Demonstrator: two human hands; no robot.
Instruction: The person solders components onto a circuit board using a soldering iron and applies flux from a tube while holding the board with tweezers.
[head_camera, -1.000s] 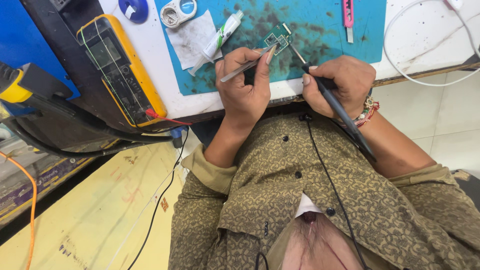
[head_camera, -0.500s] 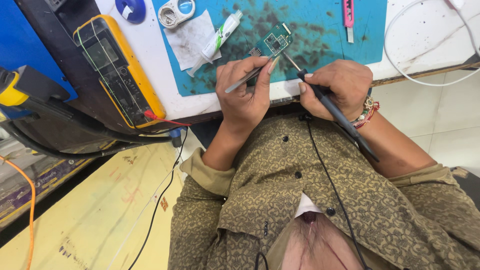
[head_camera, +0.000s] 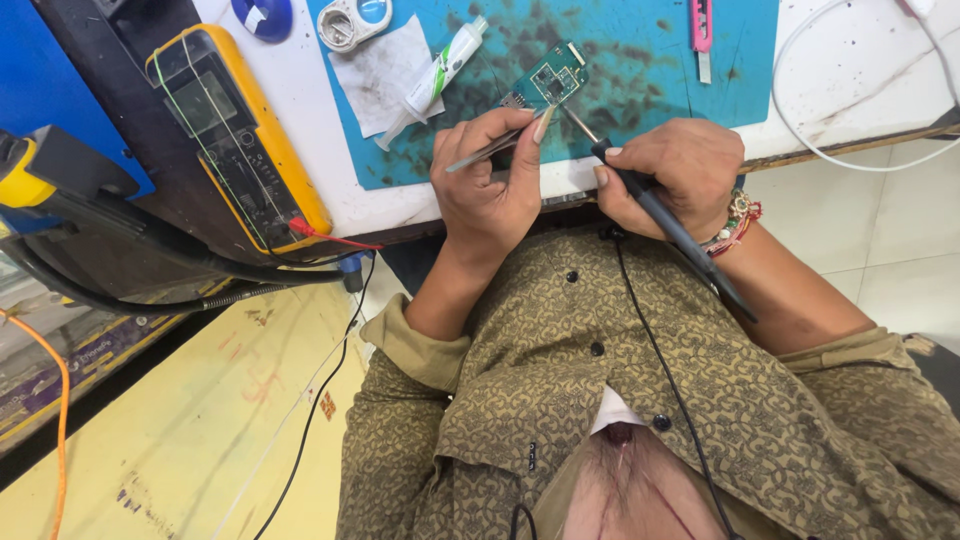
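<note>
A small green circuit board (head_camera: 553, 82) lies on a stained blue-green mat (head_camera: 650, 60) on the white bench. My left hand (head_camera: 490, 190) pinches metal tweezers (head_camera: 487, 151), with their tip at the board's near edge. My right hand (head_camera: 672, 170), with a beaded bracelet at the wrist, grips a black soldering iron (head_camera: 668, 222). The iron's thin tip (head_camera: 578, 122) points at the same near edge of the board. Its black cord runs down over my patterned shirt.
A white tube (head_camera: 432, 80) and a crumpled tissue (head_camera: 375, 75) lie left of the board. A yellow multimeter (head_camera: 235, 140) sits at the bench's left, a pink utility knife (head_camera: 702, 30) at the mat's top right, and a white cable (head_camera: 850, 150) loops at the right.
The soldering iron's tip has drawn back from the far side of the board to its near edge. Both hands have shifted only slightly, and the board has stayed put.
</note>
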